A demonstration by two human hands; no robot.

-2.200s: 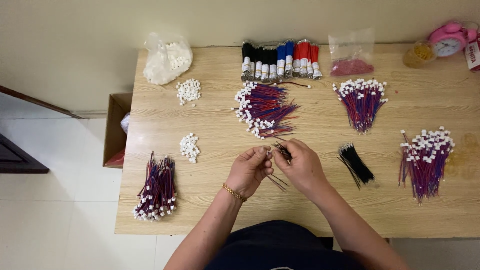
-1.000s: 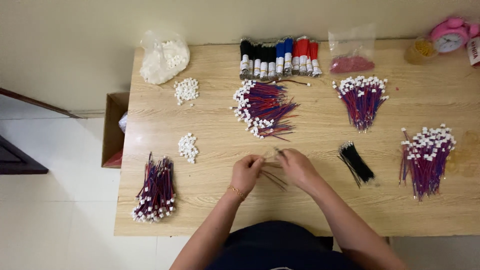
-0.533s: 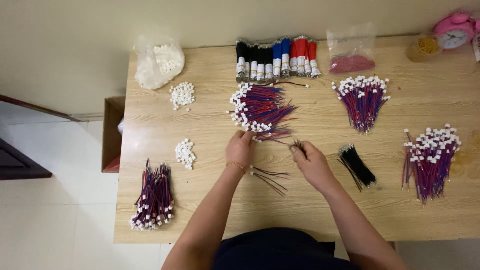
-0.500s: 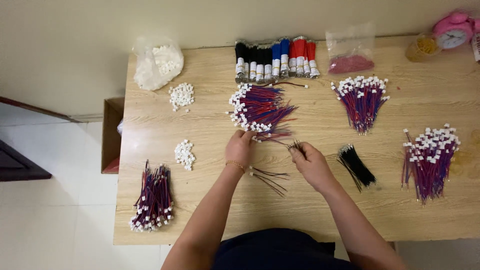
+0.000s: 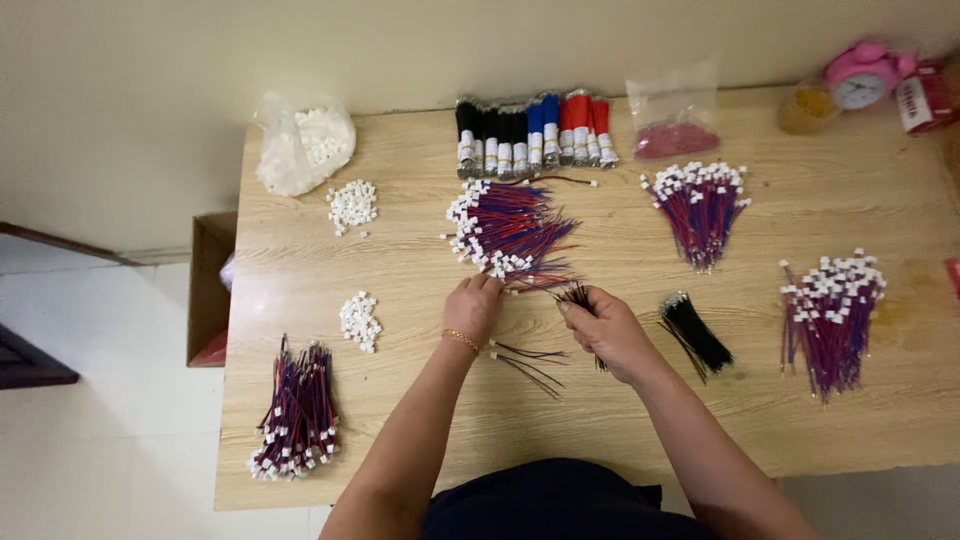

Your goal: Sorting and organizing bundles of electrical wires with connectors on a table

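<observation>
Left hand (image 5: 473,306) rests fingertips on the near edge of the fanned pile of red-and-blue wires with white plastic connectors (image 5: 510,232), mid-table; fingers curled, grip on any wire cannot be told. Pile's long axis runs left-right, connectors leftward. Right hand (image 5: 608,328) is closed around a small bunch of dark wires (image 5: 577,296), ends pointing far. Loose wires (image 5: 530,362) lie near, between the hands.

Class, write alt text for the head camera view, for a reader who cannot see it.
A person's left hand touches a pile of red and blue wires on a wooden table, while the right hand pinches a few thin wires. More wire bundles lie around.
</observation>
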